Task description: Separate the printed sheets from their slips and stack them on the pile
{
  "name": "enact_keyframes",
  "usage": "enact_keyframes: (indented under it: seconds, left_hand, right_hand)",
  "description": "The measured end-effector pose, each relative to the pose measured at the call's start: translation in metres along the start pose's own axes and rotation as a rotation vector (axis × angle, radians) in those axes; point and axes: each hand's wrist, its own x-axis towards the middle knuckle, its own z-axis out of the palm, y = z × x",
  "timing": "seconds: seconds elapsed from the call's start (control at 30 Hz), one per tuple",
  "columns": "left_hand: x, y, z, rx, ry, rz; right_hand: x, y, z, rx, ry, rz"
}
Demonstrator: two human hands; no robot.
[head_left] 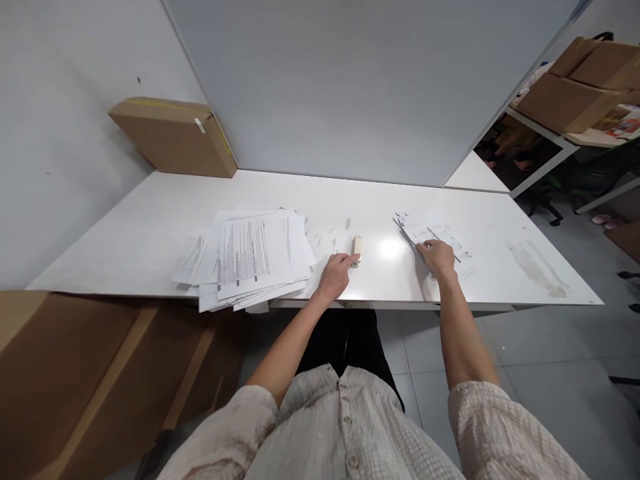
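- On the white table point(150, 233), near its front edge, left hand point(334, 275) lies palm down, index finger stretched out, tip touching the near end of a small cream stapler point(357, 249). Other fingers loosely curled; hand grips nothing.
- Stapler lies flat on the table, long side running away from the person, between the two paper lots, just right of the big pile.
- Right hand point(439, 257) rests flat on top of a small stack of printed sheets point(440, 237), fingers spread a little, pressing down, not closed around anything.
- Small stack is fanned slightly, corners sticking out at the far left; it sits right of the stapler, well apart from it.
- Large messy pile of printed papers point(253, 257) sits left of the left hand, sheets skewed, some hanging over the table's front edge. Left hand just beside its right corner; contact cannot be told.
- Flat cardboard box point(173, 137) leans against the wall at the far left corner of the table.
- White partition panel point(360, 87) stands behind the table.
- More cardboard boxes point(583, 83) on another desk at far right.
- Brown cardboard point(75, 373) low at left, below table edge.
- Both sleeves pale and checked, forearms bare.
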Motion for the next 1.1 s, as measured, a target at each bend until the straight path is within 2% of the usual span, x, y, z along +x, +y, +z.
enact_keyframes:
  seconds: [0.17,0.27,0.7,0.8,0.9,1.1]
  left_hand:
    - [0.0,0.0,-0.001,0.008,0.0,0.005]
    - [0.0,0.0,0.0,0.011,-0.002,-0.001]
    - [0.0,0.001,0.0,0.006,0.007,0.007]
    - [0.0,0.001,-0.001,0.01,0.007,0.008]
    - [0.0,0.002,-0.001,0.016,0.004,0.006]
    - [0.0,0.002,-0.001,0.015,0.011,0.021]
  right_hand:
    - [-0.012,-0.014,0.002,-0.315,0.011,-0.21]
    - [-0.019,-0.018,0.005,-0.434,0.027,-0.275]
    - [-0.007,-0.018,0.002,-0.324,0.016,-0.162]
    - [-0.011,-0.021,0.003,-0.373,-0.004,-0.201]
    - [-0.015,-0.024,0.002,-0.435,0.039,-0.254]
    - [-0.021,-0.025,0.01,-0.409,0.084,-0.247]
